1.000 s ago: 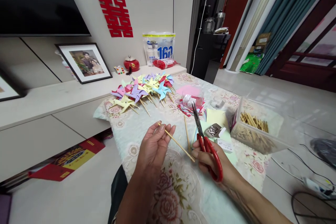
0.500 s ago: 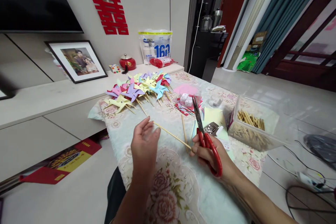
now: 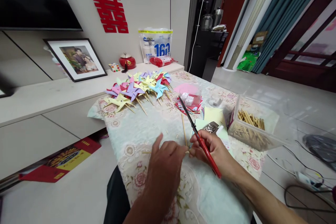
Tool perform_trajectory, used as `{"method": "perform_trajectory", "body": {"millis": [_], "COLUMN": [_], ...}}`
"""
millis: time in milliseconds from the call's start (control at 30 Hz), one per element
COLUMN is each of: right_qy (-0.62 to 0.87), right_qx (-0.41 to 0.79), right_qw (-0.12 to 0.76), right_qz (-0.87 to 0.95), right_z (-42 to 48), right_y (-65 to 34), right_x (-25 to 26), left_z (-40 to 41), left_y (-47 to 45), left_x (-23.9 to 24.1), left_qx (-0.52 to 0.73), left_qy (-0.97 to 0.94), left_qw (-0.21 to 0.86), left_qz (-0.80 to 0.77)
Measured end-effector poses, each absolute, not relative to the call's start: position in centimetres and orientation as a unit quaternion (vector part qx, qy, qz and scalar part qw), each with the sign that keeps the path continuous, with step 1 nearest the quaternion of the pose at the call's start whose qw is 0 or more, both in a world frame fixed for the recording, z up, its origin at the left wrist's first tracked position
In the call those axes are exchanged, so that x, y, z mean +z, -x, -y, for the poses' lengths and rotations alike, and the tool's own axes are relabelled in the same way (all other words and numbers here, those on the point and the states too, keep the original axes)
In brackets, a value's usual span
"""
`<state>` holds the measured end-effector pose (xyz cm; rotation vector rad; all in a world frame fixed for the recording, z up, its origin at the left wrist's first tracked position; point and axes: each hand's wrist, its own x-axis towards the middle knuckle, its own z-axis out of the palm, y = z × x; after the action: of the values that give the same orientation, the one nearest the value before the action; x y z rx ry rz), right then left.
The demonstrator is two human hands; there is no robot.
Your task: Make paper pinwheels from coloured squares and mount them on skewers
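My left hand [image 3: 166, 161] is closed on a thin wooden stick [image 3: 146, 152], which pokes out to the left below the fingers; most of it is hidden by the hand. Red-handled scissors [image 3: 203, 143] are in my right hand [image 3: 214, 147], dark blades pointing up and to the left, looking closed. The right fingertips meet the left ones at the stick's right end. Another stick [image 3: 184, 129] lies on the tablecloth just beyond. Two short cut bits lie near it. Farther off, a heap of paper pinwheels [image 3: 143, 89] on sticks covers the table's far left.
A clear plastic box [image 3: 249, 140] of short sticks stands at the right. Paper sheets [image 3: 214, 114], a small clear box [image 3: 190, 98] on coloured paper and a clear lid [image 3: 215, 101] lie beyond my right hand. A cabinet [image 3: 52, 94] borders the table's left.
My left hand has moved from beside the stick's far end down to its near end and closed on it. The stick now points left, and the scissors have turned in my right hand.
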<state>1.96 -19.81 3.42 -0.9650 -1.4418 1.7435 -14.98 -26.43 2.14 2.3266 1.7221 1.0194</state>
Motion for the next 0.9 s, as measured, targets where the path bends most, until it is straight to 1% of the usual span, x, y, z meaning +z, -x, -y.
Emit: {"method": "perform_trajectory", "body": {"millis": [133, 200, 267, 333, 467, 533, 633, 900], "right_qy": [0.399, 0.408, 0.411, 0.414, 0.458, 0.468, 0.471, 0.462], "right_qx": [0.600, 0.567, 0.541, 0.511, 0.364, 0.324, 0.310, 0.318], "right_qw": [0.317, 0.285, 0.236, 0.180, 0.093, 0.065, 0.045, 0.025], "right_qz": [0.617, 0.657, 0.695, 0.732, 0.806, 0.820, 0.825, 0.828], "right_z": [19.9, 20.2, 20.6, 21.0, 21.7, 21.9, 22.1, 21.8], "right_y": [-3.2, -4.3, -5.4, -6.4, -7.4, -7.6, -7.6, -6.7], "right_x": [3.2, 3.2, 3.2, 3.2, 3.0, 2.8, 2.7, 3.7], "left_z": [26.4, 26.0, 25.6, 25.2, 24.8, 24.7, 24.7, 24.6], "left_y": [14.5, 14.7, 14.9, 15.1, 15.0, 14.9, 14.8, 14.4], "left_x": [2.5, 2.5, 2.3, 2.1, 1.9, 1.8, 1.7, 1.7], "left_qx": [0.403, 0.455, 0.495, 0.518, 0.553, 0.563, 0.568, 0.571], "left_qy": [-0.602, -0.489, -0.387, -0.319, -0.257, -0.248, -0.244, -0.275], "left_qw": [0.282, 0.407, 0.500, 0.552, 0.586, 0.587, 0.582, 0.564], "left_qz": [-0.629, -0.622, -0.596, -0.570, -0.533, -0.526, -0.528, -0.530]}}
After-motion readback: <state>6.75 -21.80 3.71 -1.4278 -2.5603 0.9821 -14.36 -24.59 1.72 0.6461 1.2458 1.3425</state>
